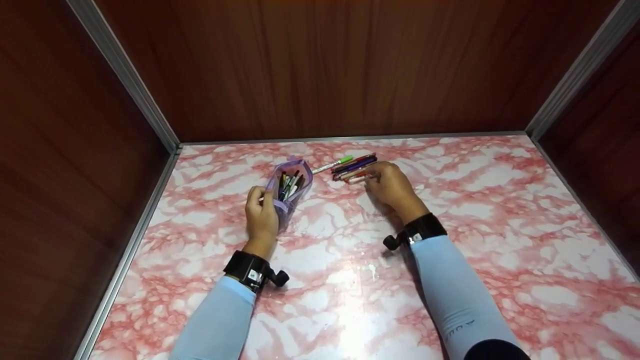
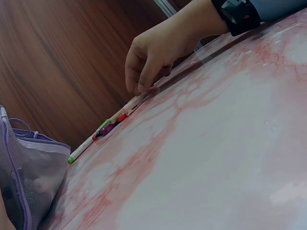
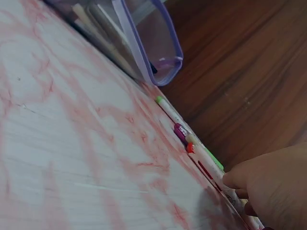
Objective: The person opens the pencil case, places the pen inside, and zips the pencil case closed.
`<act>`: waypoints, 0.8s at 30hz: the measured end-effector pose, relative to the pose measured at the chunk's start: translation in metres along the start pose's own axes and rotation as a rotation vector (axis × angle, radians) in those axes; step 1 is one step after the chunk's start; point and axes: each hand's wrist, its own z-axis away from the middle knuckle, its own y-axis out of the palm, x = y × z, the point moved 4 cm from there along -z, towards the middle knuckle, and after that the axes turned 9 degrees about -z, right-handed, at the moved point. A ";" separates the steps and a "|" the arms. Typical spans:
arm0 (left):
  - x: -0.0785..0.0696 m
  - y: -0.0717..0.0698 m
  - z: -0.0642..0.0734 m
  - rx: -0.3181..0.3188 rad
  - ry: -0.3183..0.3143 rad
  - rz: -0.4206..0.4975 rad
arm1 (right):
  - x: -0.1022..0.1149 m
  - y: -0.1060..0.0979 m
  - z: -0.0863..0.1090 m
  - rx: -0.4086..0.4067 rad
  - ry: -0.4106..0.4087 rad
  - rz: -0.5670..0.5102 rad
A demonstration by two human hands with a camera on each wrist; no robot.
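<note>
My left hand (image 1: 261,215) grips the near side of a purple-edged mesh pencil case (image 1: 287,214), its top open and several pens (image 1: 289,186) inside. To the right of the case, several pens (image 1: 352,166) lie side by side on the table. Over their right end is my right hand (image 1: 395,187), its thumb and fingertips pinching a white pen with a red part (image 1: 356,179). That pen's far end is covered by the fingers. In the right wrist view the white pen (image 3: 207,163) lies low along the table. A green-capped white marker (image 1: 332,163) lies nearest the case.
The table (image 1: 320,260) has a red and white marbled top. Dark wooden panels (image 1: 320,70) rise at the back and both sides, with metal edging (image 1: 125,75) at the corners. A black wrist strap with a camera (image 1: 417,230) sits on each forearm.
</note>
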 end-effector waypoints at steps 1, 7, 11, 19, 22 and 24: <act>0.001 0.000 0.000 0.006 0.001 0.004 | 0.000 0.000 0.000 0.002 -0.008 0.028; 0.001 0.003 -0.002 0.055 0.057 0.051 | 0.006 -0.001 0.005 -0.004 -0.071 0.234; 0.001 0.005 -0.001 0.060 0.059 0.066 | 0.007 -0.001 0.008 0.013 -0.079 0.281; 0.000 0.004 0.000 0.053 0.045 0.060 | 0.005 -0.003 0.007 0.005 -0.114 0.277; 0.000 0.002 0.000 0.052 0.043 0.046 | 0.004 -0.003 0.007 0.016 -0.103 0.274; -0.001 0.002 -0.001 0.050 0.044 0.035 | 0.004 -0.002 0.007 0.024 -0.094 0.268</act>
